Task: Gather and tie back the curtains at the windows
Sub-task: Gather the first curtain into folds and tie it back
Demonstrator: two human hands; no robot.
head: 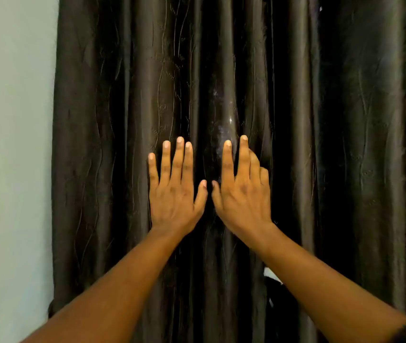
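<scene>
A dark brown curtain [320, 120] with a faint wavy stitched pattern hangs in long vertical folds across most of the head view. My left hand [176, 191] is raised flat in front of it, fingers straight and slightly spread. Beside it, my right hand [242, 191] is raised the same way, fingers straight, with the ring and little fingers slightly bent near a fold. The two thumbs almost meet at the middle. Neither hand holds any cloth. Whether the palms touch the curtain I cannot tell. No tie-back is visible.
A pale wall [11, 144] runs down the left side, next to the curtain's left edge. A small bright patch [272, 274] shows through a gap in the folds just under my right forearm.
</scene>
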